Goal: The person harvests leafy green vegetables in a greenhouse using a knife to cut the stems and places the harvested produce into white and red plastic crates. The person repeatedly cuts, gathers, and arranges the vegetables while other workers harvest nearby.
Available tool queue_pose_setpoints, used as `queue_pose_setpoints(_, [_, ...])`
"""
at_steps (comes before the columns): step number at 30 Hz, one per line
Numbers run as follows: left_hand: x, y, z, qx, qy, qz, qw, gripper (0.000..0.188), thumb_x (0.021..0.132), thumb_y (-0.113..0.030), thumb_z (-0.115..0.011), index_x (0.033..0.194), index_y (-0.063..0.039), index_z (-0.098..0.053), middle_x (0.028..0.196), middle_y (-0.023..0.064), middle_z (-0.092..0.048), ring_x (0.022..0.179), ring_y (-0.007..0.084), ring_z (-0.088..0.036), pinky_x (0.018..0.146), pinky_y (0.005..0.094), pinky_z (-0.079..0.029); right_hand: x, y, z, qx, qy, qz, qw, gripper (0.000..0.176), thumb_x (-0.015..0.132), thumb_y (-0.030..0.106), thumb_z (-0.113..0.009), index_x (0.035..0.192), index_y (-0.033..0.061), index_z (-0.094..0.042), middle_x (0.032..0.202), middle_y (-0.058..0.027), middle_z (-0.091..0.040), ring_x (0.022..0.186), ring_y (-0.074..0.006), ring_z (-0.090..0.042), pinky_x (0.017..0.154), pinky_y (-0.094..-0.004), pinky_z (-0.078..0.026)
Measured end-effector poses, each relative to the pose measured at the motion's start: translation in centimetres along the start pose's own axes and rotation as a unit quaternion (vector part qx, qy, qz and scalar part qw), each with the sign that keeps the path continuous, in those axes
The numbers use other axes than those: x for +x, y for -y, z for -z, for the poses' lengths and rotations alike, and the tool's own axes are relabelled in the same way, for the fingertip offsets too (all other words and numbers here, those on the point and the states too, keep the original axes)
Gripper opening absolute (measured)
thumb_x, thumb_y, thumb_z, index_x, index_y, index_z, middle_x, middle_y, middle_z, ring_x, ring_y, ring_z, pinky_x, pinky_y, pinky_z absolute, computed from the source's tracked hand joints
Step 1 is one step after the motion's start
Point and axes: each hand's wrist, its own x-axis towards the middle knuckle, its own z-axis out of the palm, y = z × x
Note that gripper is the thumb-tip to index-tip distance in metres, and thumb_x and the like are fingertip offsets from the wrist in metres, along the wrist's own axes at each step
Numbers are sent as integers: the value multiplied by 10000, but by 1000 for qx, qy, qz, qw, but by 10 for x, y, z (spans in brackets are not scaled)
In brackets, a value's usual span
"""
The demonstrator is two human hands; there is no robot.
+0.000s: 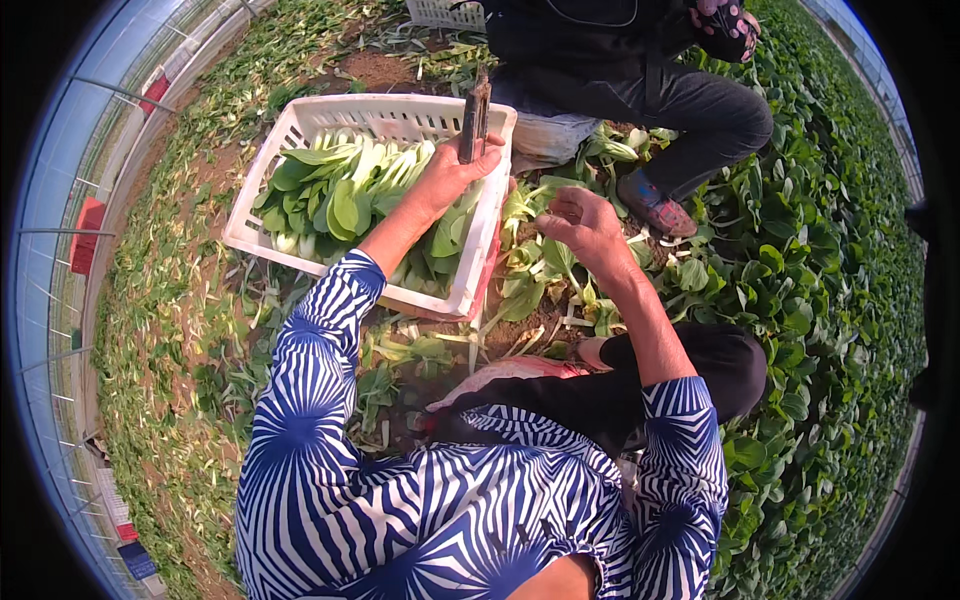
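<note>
My left hand grips a dark, narrow tool, perhaps a knife, which points away from me. That hand is above the right side of a white plastic crate. Inside the crate, bok choy heads lie packed with pale stems and green leaves, partly covered by my left forearm. Off the crate's right side, my right hand hovers over loose trimmed leaves. Its fingers are bent and apart from the thumb, with nothing seen between them.
Across from me another person sits, with a bent leg and a patterned shoe near my right hand. Growing greens stand at the right. Cut leaves litter the soil at the left. Another white crate stands at the top.
</note>
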Motion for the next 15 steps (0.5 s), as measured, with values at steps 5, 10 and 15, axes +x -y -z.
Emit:
queue_pose_setpoints(5, [-20, 43, -3, -89, 32, 82, 992, 430, 921, -217, -628, 1311, -63, -534, 1133, 68, -647, 1047, 130, -576, 942, 317, -451, 52, -55, -97, 33, 32, 45, 998, 533, 713, 117, -758, 1125, -92, -492, 1124, -252, -589, 994, -314, -622, 836, -399, -503])
queue_pose_setpoints(10, [-18, 57, -3, -108, 77, 104, 986, 476, 897, -178, -658, 1330, -32, -524, 1140, 31, -619, 1028, 102, -543, 957, 285, -418, 78, -87, -121, 91, -6, -35, 995, 523, 683, 204, -742, 1061, -73, -509, 914, -216, -654, 859, -337, -662, 748, -401, -517])
queue_pose_setpoints(15, [-14, 62, -3, -27, 77, 99, 992, 497, 894, -180, -670, 1334, -20, -502, 1194, 31, -599, 1033, 111, -559, 963, 285, -427, 87, -95, -138, 70, -45, -86, 993, 416, 728, 239, -723, 1045, -3, -605, 914, -171, -671, 883, -242, -660, 756, -371, -506])
